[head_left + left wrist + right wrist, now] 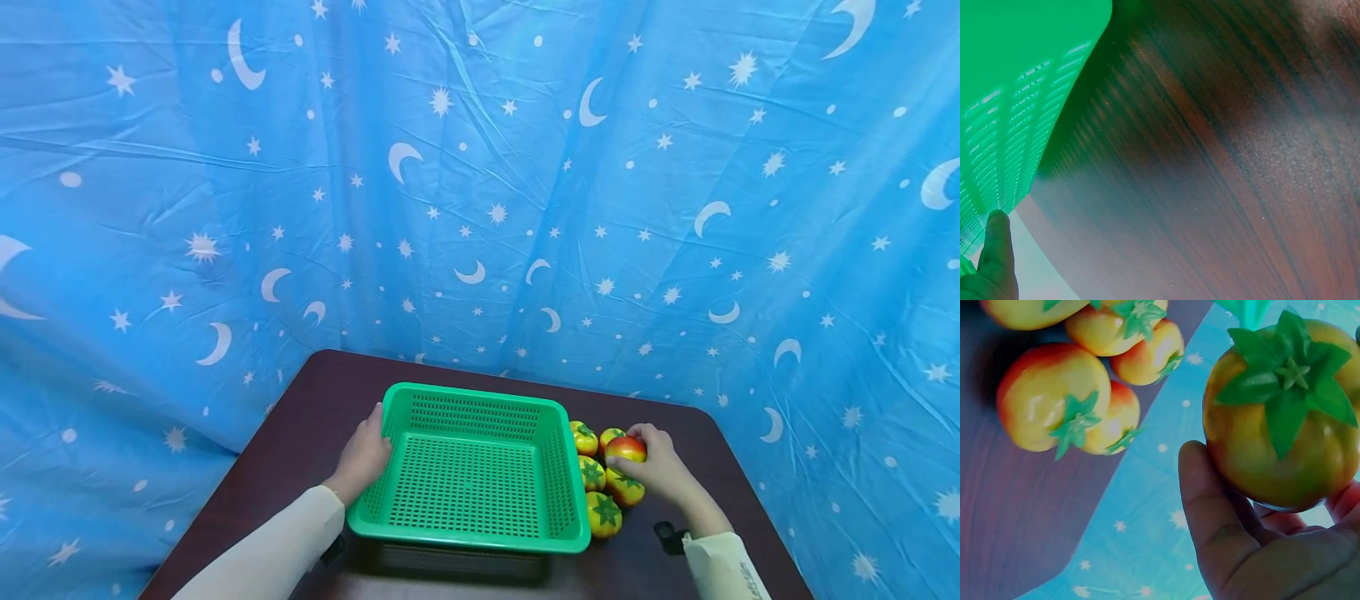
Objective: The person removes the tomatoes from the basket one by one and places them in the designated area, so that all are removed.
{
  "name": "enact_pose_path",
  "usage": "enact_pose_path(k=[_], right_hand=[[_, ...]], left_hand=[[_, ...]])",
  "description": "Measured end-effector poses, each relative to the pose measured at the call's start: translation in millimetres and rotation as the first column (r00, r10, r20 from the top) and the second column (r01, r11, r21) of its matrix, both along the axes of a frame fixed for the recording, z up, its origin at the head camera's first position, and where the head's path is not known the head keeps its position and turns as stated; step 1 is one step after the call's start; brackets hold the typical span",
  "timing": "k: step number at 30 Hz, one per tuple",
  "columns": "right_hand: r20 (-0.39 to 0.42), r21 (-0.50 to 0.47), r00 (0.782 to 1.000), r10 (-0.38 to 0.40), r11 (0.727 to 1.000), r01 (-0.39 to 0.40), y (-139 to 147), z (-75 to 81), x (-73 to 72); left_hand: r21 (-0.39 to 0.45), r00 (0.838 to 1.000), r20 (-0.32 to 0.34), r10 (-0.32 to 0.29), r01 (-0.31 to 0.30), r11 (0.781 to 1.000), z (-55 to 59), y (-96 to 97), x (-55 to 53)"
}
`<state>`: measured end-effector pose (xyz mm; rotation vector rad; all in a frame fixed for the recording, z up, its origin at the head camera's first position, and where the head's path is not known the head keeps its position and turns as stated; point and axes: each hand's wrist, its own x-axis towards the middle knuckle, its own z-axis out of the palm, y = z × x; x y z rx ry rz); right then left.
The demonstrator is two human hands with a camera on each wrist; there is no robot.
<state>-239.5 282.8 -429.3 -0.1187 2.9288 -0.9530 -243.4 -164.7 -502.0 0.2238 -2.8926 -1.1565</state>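
Observation:
My left hand (363,459) holds the left side of a green plastic basket (480,543). In the left wrist view one finger (999,240) lies against the basket's slotted wall (1016,119), and the table shows below it. Inside the basket only the bare slotted floor shows. To its right, my right hand (660,467) grips a red and yellow tomato (626,450) above several others. The right wrist view shows this tomato (1279,431) close up, its green star-shaped leaves facing the camera and fingers around its lower side.
Several more tomatoes, one of them the front tomato (603,514), lie bunched along the basket's right wall. A dark brown table (300,433) carries everything. Behind it hangs a blue curtain (480,250) with moons and stars. Dark straps (670,537) sit near the wrists.

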Motion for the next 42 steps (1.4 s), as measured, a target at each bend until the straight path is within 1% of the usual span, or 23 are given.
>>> enact_pose_path(k=[5, 10, 13, 22, 26, 33, 38, 42], right_hand=[[-0.004, 0.013, 1.000, -0.013, 1.000, 0.013, 7.8, -6.7, 3.5], [0.026, 0.033, 0.999, -0.027, 0.999, 0.026, 14.2, -14.2, 8.7], [0.038, 0.042, 0.999, -0.035, 0.999, 0.033, 17.4, -18.3, 11.0], [0.059, -0.029, 0.992, -0.109, 0.993, 0.111, 24.5, -30.0, 15.5], [0.061, -0.005, 0.991, -0.121, 0.993, 0.121, 28.1, -37.3, 17.0], [0.054, 0.055, 0.991, -0.119, 0.992, 0.116, 35.0, -44.2, 22.0], [0.086, 0.082, 0.989, -0.119, 0.990, 0.112, 39.1, -52.6, 21.9], [0.115, 0.073, 0.983, -0.144, 0.988, 0.136, 42.1, -60.2, 20.9]], left_hand=[[0.009, 1.000, 0.011, 0.004, -0.005, 1.000, -0.3, 0.6, 0.5], [0.008, 1.000, 0.018, 0.010, -0.010, 1.000, -1.9, 0.2, -0.6], [0.003, 1.000, 0.010, 0.006, -0.006, 1.000, -3.0, -0.4, -1.0], [0.000, 1.000, -0.001, 0.004, -0.004, 1.000, -4.2, -1.0, -0.9], [-0.001, 1.000, -0.002, 0.008, -0.008, 1.000, -3.4, -0.5, -0.6], [-0.007, 1.000, -0.007, 0.008, -0.008, 1.000, -3.4, 1.1, -2.0], [-0.003, 1.000, 0.005, 0.013, -0.013, 1.000, -1.9, 1.4, -1.3], [-0.004, 1.000, 0.016, 0.017, -0.017, 1.000, -2.0, 1.7, -1.5]])
